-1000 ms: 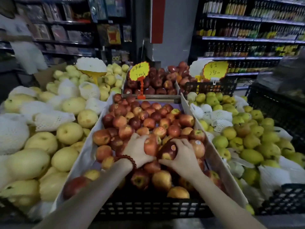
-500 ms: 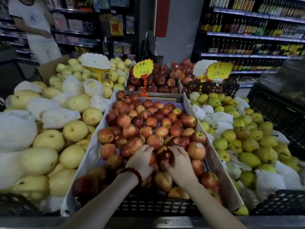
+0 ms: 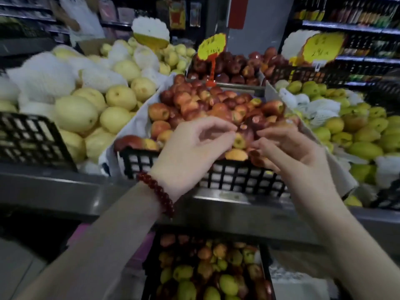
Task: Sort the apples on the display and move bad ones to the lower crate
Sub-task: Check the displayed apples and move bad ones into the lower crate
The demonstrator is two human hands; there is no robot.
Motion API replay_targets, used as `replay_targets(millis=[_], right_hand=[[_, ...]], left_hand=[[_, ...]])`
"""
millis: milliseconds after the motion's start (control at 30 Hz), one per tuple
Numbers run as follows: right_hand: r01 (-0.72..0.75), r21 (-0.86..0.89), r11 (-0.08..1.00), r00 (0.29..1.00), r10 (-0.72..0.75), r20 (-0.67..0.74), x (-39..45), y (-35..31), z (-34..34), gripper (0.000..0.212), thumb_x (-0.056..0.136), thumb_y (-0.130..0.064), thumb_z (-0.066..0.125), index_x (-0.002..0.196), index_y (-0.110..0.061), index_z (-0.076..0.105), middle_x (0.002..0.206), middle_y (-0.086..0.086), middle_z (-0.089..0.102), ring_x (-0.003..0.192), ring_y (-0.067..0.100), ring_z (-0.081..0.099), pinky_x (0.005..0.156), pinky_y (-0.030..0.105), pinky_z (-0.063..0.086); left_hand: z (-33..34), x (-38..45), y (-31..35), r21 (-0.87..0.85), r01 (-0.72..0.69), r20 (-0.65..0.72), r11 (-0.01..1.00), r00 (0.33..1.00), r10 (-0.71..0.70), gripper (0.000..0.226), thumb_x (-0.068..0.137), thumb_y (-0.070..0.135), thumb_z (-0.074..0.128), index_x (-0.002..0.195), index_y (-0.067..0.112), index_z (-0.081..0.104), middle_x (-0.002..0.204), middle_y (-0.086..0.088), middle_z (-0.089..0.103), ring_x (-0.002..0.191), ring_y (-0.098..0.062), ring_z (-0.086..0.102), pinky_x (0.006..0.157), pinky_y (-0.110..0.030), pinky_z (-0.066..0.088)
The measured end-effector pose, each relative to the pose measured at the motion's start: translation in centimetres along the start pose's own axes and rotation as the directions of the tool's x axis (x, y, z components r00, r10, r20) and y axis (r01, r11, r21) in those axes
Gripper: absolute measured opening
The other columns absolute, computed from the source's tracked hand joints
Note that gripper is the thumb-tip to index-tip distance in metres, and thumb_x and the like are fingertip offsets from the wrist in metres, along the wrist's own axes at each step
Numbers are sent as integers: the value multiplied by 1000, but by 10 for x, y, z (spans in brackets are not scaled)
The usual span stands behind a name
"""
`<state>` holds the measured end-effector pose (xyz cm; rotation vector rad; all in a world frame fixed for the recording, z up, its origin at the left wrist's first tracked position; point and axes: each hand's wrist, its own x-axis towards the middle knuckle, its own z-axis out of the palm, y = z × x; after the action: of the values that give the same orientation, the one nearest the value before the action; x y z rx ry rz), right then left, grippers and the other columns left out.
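— Both hands raised above the near edge of the display crate (image 3: 173, 167). Holding anything?

— Apparently not. Left hand (image 3: 190, 148), fingers (image 3: 218, 124) loosely curled, thumb apart, nothing pinched between. Right hand (image 3: 287, 152) much the same, fingers relaxed and half bent. Some blur, though, so not beyond doubt.

— And the apples (image 3: 216, 105)?

— Heaped in the display crate, red and red-yellow, sloping up toward the back. Just behind the fingertips, one reddish apple with a yellow-green patch (image 3: 242, 137), lying near the front of the heap. Probably the one under inspection, hence the hands hovering to either side of it.

— The lower crate (image 3: 149, 256)?

— Directly below the steel bench (image 3: 65, 187) edge, under the arms. Already part filled with mixed fruit (image 3: 205, 271), dull red and green. Handy spot: a reject only needs lifting clear of the rim and lowering straight down.

— Neighbours?

— Pale yellow pears (image 3: 75, 113) to the left, some in white foam nets. Green pears (image 3: 368, 135) to the right. Darker apples (image 3: 229, 70) behind a yellow price sign (image 3: 211, 46).

— Left wrist?

— A red bead bracelet (image 3: 158, 193).
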<state>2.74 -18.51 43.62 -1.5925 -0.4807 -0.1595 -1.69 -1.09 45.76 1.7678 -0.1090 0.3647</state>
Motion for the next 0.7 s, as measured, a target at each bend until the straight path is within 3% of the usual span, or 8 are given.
replay_targets(millis=[133, 267, 367, 500, 600, 700], right_hand=[[36, 24, 999, 998, -37, 58, -83, 56, 10, 9, 83, -18, 67, 90, -14, 71, 84, 13, 73, 75, 8, 69, 64, 14, 51], [22, 4, 1000, 996, -22, 91, -147, 131, 18, 16, 79, -19, 66, 89, -8, 71, 82, 12, 74, 76, 14, 72, 68, 20, 57], [-82, 20, 996, 992, 80, 94, -185, 194, 24, 13, 78, -20, 72, 87, -11, 72, 82, 16, 72, 73, 16, 69, 68, 24, 55], [-192, 22, 981, 977, 188, 104, -226, 266, 29, 3, 81, -15, 70, 82, -14, 73, 78, 15, 72, 69, 16, 67, 63, 23, 56], [-277, 44, 960, 955, 270, 120, -244, 304, 34, 10, 77, -26, 78, 82, -18, 74, 78, 19, 69, 73, 23, 69, 66, 31, 58], [-327, 12, 945, 939, 323, 115, -250, 326, 38, 11, 76, -28, 78, 81, -20, 74, 76, 23, 67, 81, 33, 69, 69, 34, 59]], left_hand=[[18, -74, -66, -55, 2, 39, 998, 999, 0, 11, 88, 14, 63, 90, 19, 73, 91, -6, 75, 84, -11, 70, 81, -23, 57], [36, -130, -144, -35, 35, 82, 999, 996, -32, 14, 86, 11, 62, 92, 16, 73, 90, -4, 75, 82, -6, 71, 75, -14, 54], [45, -164, -205, -27, 107, 61, 994, 993, -105, 14, 86, 9, 61, 91, 16, 73, 88, -4, 75, 74, -2, 69, 66, -10, 51], [58, -201, -275, 18, 251, 19, 968, 968, -251, 13, 87, 9, 62, 90, 14, 74, 86, -11, 74, 76, -7, 69, 70, -18, 55], [64, -215, -326, 56, 369, -7, 928, 929, -369, 13, 78, 25, 67, 86, 18, 75, 82, -15, 72, 74, -12, 66, 83, -39, 55], [55, -209, -382, 172, 442, -22, 881, 895, -445, 18, 68, 34, 63, 83, 31, 73, 64, 7, 66, 68, -8, 60, 78, -42, 54]])
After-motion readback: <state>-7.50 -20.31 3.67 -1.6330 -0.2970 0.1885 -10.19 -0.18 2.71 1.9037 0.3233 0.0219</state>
